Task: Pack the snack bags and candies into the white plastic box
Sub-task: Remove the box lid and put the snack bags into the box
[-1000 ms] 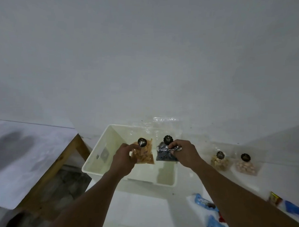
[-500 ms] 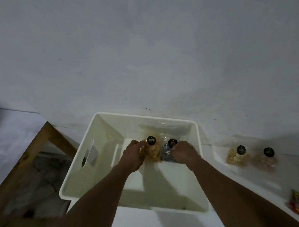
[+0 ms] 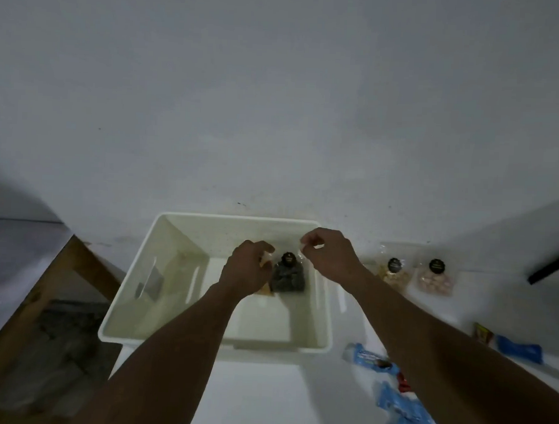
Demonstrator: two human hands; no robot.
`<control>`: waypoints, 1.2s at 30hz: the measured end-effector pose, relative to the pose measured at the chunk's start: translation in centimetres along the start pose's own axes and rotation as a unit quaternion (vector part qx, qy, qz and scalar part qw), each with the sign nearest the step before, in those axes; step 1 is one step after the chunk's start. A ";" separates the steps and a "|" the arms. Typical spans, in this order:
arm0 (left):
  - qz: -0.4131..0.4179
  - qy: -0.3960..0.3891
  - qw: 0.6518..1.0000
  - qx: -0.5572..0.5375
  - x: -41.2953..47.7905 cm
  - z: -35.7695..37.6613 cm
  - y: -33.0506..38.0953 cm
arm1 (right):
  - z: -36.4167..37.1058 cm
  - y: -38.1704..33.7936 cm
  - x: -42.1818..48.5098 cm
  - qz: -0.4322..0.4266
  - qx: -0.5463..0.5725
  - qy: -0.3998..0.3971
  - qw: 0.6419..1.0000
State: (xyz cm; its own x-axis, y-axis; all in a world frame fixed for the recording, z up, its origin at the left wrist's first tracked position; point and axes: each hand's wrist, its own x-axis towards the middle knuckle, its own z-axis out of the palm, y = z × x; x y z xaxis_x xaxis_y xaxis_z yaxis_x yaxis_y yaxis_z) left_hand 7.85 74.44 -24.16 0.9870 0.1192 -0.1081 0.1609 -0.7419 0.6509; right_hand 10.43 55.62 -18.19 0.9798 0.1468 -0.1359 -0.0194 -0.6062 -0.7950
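Round black bag labels (image 3: pixel 288 258) (writing unreadable)

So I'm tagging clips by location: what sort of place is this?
Probably a plain indoor room with a makeshift packing table, not a shop or kitchen: a bare white wall, a white tabletop on a rough wooden frame, and only a white plastic box and snack bags.

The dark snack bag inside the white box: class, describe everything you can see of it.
The dark snack bag is a clear plastic pouch of dark pieces with a round black label near its top. It sits inside the white plastic box, toward the far wall. The left hand is close beside it; the right hand is above, apparently clear of it.
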 end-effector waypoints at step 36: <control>-0.033 -0.074 0.994 -0.068 5.6 28.3 16.7 | -18.6 34.0 3.4 0.150 0.141 0.008 0.979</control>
State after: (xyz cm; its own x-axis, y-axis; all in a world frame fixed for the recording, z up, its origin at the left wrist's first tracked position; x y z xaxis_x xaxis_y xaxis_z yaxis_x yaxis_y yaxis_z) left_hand 15.94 44.06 -35.15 0.9646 0.0591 -0.2569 0.2343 -0.6388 0.7328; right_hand 16.78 20.95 -34.74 0.9245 -0.0194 -0.3807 -0.3590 -0.3800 -0.8525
